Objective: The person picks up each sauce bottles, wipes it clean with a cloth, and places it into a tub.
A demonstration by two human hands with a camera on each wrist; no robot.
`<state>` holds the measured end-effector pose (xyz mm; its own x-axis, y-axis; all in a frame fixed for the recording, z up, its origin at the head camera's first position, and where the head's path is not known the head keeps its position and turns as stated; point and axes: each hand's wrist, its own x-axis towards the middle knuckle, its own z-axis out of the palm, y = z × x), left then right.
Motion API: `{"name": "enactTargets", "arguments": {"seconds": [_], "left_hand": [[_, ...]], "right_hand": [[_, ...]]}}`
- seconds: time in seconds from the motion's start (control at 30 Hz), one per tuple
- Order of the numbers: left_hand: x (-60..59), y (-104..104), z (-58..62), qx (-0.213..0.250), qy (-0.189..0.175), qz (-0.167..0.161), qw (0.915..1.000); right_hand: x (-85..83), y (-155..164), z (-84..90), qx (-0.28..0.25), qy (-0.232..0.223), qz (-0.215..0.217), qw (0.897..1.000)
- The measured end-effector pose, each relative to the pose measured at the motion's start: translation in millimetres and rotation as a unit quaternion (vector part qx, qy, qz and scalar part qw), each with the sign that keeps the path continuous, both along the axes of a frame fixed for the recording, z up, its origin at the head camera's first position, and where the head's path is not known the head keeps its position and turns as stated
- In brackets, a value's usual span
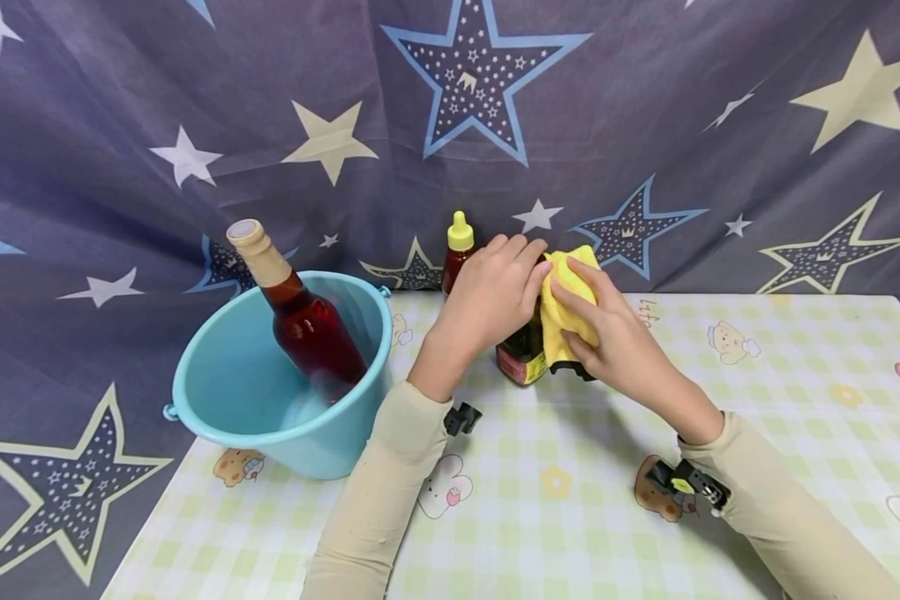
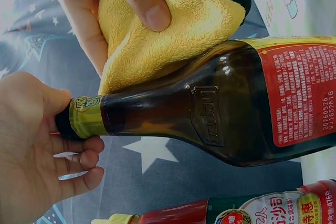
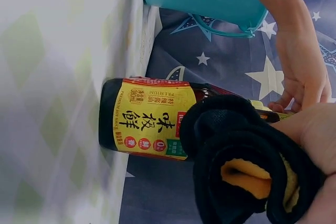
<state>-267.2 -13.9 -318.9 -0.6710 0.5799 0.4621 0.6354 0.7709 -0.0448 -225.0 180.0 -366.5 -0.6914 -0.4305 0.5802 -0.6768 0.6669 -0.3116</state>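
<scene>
Sleeves of ours fill the bottom of the head view, and from them our two hands meet at a dark soy sauce bottle (image 1: 523,354) standing upright on the desk (image 1: 795,400), near its far edge by the star-printed backdrop (image 1: 120,125). Our left hand (image 1: 491,292) curls round the bottle's neck and cap; our right hand (image 1: 607,333) pinches a yellow cloth (image 1: 566,308) and presses it against the bottle's shoulder.

We judge the main risk to be tipping: the right hand pushes sideways high on the bottle, and if the left hand's hold on the neck slackens, the bottle could lean over toward the red squeeze bottle (image 1: 457,250) just behind it and knock it down. Glass may also slide under the cloth, so a hard stroke could skid the base along the desk. The blue bucket (image 1: 285,375), with a red bottle (image 1: 303,321) leaning inside it, sits well apart to the left and looks safe.

From the left wrist we see what the head view hides: the gold band at the neck and our thumb (image 2: 144,3) clamping the cloth. Only the right wrist shows the yellow front label (image 3: 152,119) and the cloth's black backing (image 3: 236,145). Only the head view shows that the bottle stands upright.
</scene>
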Motion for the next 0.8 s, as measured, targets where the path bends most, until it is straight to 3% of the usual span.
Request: {"name": "enactTargets", "arguments": {"seconds": [0.17,0.43,0.8], "left_hand": [[0.2,0.0,0.5,0.000,-0.001,-0.001,1.0000],[0.9,0.7,1.1,-0.007,-0.008,0.004,0.9999],[1.5,1.0,1.5,-0.011,-0.007,0.007,0.9999]], "right_hand": [[0.5,0.3,0.5,0.027,-0.019,-0.008,0.999],[0.6,-0.8,-3.7,0.111,-0.031,-0.033,0.993],[-3.3,-0.3,-7.9,0.116,-0.044,-0.032,0.992]]}}
